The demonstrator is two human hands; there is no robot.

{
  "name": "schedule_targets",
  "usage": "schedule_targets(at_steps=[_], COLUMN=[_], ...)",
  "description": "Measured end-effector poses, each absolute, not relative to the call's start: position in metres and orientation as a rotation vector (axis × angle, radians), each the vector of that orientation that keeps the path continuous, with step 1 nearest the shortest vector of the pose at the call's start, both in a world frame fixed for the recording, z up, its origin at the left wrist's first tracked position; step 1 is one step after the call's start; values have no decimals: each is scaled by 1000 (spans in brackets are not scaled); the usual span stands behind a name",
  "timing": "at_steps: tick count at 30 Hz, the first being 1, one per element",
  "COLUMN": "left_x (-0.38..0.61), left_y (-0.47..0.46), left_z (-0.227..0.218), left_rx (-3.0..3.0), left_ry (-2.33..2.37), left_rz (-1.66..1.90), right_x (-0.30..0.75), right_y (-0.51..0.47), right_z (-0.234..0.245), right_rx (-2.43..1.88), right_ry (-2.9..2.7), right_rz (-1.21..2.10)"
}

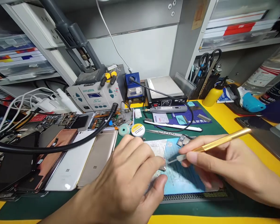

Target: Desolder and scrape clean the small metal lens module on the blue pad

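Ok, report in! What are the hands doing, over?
Right fingers grip gold tool. Left fingers at small metallic part, partly hiding it. Tool tip close by.

The slim, metal-handled golden tool (224, 140) is gleaming; the flat pale-blue sheet (177, 183) is showing whitish patches — and the long grey strip (193, 197) is bearing a honeycomb pattern. The broad dark-green mat (60, 202) is contrasting with the flat, bright-yellow tabletop (224, 115).
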State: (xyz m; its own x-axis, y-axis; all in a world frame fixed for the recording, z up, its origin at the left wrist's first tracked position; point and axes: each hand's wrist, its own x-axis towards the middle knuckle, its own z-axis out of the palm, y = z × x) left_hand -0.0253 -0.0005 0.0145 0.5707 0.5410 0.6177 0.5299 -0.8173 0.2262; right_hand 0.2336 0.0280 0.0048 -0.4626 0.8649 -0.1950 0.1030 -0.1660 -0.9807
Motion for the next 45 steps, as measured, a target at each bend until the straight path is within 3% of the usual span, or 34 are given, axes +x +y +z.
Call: schedule_targets(at_steps=[4,12,34,45], left_x=[-22,-18,-21,-34], left_y=[-3,-6,2,5], left_z=[16,14,28,29], left_rx=[2669,2546,2308,2367], left_ry=[1030,1084,1122,1160], left_rz=[1186,1277,1334,1110], right_x=[234,229,226,231], right_y=[35,37,39,35], right_z=[5,11,18,23], right_rx=[-1091,-1077,-1135,-1210], right_ry=[-1357,-1257,-1299,-1623], right_rz=[1884,1956,1851,1626])
